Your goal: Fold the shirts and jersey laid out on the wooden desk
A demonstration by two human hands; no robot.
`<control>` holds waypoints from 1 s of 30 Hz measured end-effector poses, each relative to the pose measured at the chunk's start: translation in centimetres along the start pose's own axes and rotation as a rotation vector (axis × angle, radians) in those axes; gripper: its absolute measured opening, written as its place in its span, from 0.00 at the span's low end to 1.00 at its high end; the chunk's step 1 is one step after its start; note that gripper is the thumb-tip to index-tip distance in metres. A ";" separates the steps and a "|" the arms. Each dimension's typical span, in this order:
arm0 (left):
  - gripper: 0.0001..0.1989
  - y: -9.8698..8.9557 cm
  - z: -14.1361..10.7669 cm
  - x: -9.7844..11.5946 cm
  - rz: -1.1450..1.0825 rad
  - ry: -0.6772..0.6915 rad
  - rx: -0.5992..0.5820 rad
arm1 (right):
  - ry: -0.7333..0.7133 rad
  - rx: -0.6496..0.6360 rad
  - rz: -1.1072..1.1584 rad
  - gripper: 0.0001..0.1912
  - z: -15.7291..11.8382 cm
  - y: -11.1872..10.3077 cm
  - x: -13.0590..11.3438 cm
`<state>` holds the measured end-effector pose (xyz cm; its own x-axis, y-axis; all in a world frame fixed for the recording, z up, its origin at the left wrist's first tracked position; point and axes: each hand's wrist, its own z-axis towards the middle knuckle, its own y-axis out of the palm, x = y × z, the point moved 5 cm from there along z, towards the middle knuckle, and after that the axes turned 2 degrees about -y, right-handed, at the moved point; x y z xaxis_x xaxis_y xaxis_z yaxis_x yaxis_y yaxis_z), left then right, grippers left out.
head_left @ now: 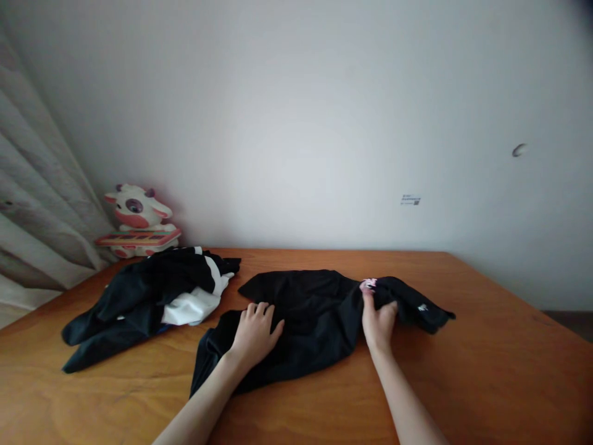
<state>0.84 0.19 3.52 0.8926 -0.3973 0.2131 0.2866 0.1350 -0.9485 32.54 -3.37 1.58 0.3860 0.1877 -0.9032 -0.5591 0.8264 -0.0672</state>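
A black garment (315, 309) lies spread and wrinkled on the wooden table in front of me; whether it is a top or trousers I cannot tell. It has a small pink and white print near its right part and a small white mark farther right. My left hand (256, 332) rests on its left part, palm down, thumb apart from the fingers. At the right, my right hand (378, 316) grips the cloth just below the pink print, with the fingertips partly hidden by fabric. Beyond that hand the right end of the garment is bunched and slightly raised.
A heap of black and white clothes (152, 296) lies to the left on the wooden table (491, 364). Behind it stands a toy cow with a keyboard (139, 216). A curtain (41, 185) hangs at the far left, and a white wall (296, 136) closes off the back.
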 end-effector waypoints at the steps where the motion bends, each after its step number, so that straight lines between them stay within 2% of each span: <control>1: 0.19 -0.4 -0.2 1.0 -0.097 0.036 -0.020 | 0.023 -0.114 0.039 0.36 -0.4 0.7 -0.5; 4: 0.16 -1.5 -0.7 3.1 -0.506 0.133 -0.168 | 0.064 -0.604 0.142 0.26 -2.2 3.2 -1.8; 5: 0.17 -1.8 -0.7 3.5 -0.631 0.159 -0.198 | 0.056 -0.656 0.152 0.26 -2.4 3.5 -1.9; 6: 0.17 -2.2 -0.7 3.6 -0.731 0.180 -0.193 | 0.038 -0.622 0.144 0.27 -2.3 3.4 -1.9; 8: 0.17 -2.8 -0.3 2.8 -0.829 0.172 -0.066 | 0.012 -0.413 0.081 0.32 -1.5 2.4 -1.3; 10: 0.15 -2.6 0.1 1.1 -0.786 0.098 0.101 | 0.039 -0.277 0.004 0.34 -1.0 1.7 -0.3; 11: 0.16 -2.2 0.3 0.4 -0.720 0.057 0.148 | 0.050 -0.273 -0.021 0.33 -1.0 1.5 -0.1; 13: 0.23 -0.9 0.5 -0.7 -0.552 0.022 0.149 | 0.018 -0.368 -0.047 0.29 -1.4 1.7 -0.5; 16: 0.34 1.1 0.6 -1.1 -0.410 0.071 0.061 | -0.176 -0.649 -0.104 0.23 -3.1 2.9 -2.9; 18: 0.33 1.6 0.6 -1.1 -0.418 0.088 0.055 | -0.285 -0.764 -0.136 0.21 -4.3 3.5 -4.3; 20: 0.29 1.5 0.6 -1.2 -0.449 0.073 0.085 | -0.283 -0.778 -0.100 0.20 -4.8 3.9 -4.7; 23: 0.29 0.5 0.5 -1.1 -0.464 0.040 0.187 | -0.043 -0.724 0.077 0.21 -4.3 4.1 -3.3; 26: 0.29 -0.2 0.3 -1.0 -0.468 0.026 0.258 | 0.356 -0.526 0.317 0.26 -3.2 3.5 -0.7; 28: 0.29 -0.1 0.2 -0.8 -0.491 0.041 0.217 | 0.599 -0.399 0.493 0.29 -3.0 3.2 0.4; 30: 0.31 0.2 0.2 -0.5 -0.550 0.055 0.128 | 0.748 -0.372 0.655 0.31 -3.3 3.4 0.5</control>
<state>0.53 0.62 3.27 0.5812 -0.4863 0.6524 0.7474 0.0021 -0.6643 28.44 -2.24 -0.45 -0.5503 0.0587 -0.8329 -0.7328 0.4442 0.5154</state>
